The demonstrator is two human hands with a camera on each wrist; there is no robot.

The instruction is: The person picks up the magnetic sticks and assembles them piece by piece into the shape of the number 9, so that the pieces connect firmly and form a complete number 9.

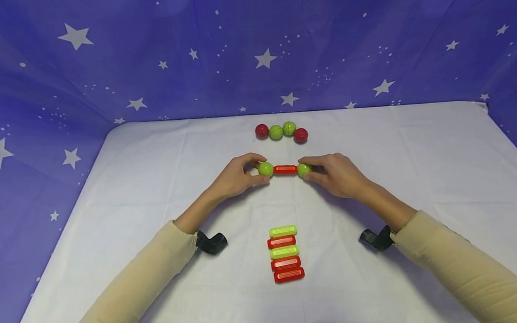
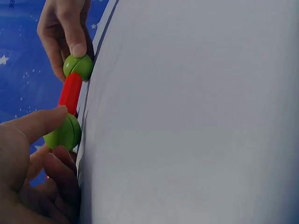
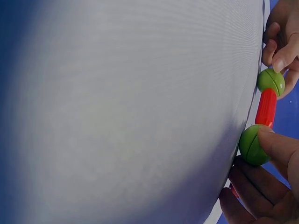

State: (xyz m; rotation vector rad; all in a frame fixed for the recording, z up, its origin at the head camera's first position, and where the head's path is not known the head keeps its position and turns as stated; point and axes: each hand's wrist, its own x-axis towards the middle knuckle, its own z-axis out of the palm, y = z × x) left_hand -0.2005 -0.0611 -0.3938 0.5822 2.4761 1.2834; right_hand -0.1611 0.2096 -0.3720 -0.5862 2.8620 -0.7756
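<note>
A red rod (image 1: 285,169) lies between two green balls in the head view, one at each end, together forming a dumbbell shape. My left hand (image 1: 238,175) pinches the left green ball (image 1: 265,169) between thumb and fingers. The right green ball (image 1: 304,169) is gripped the same way by my right hand (image 1: 338,174). In the left wrist view, the red rod (image 2: 70,92) meets both balls, with the left thumb and fingers around the nearer ball (image 2: 65,133). From the right wrist, the right thumb presses on its green ball (image 3: 253,145).
Behind the hands, two red balls (image 1: 261,131) and two green balls (image 1: 289,128) sit in a row. Nearer the front, several red and yellow-green rods (image 1: 284,252) lie stacked in a column on the white tablecloth (image 1: 231,301). A starry blue curtain (image 1: 216,50) stands behind.
</note>
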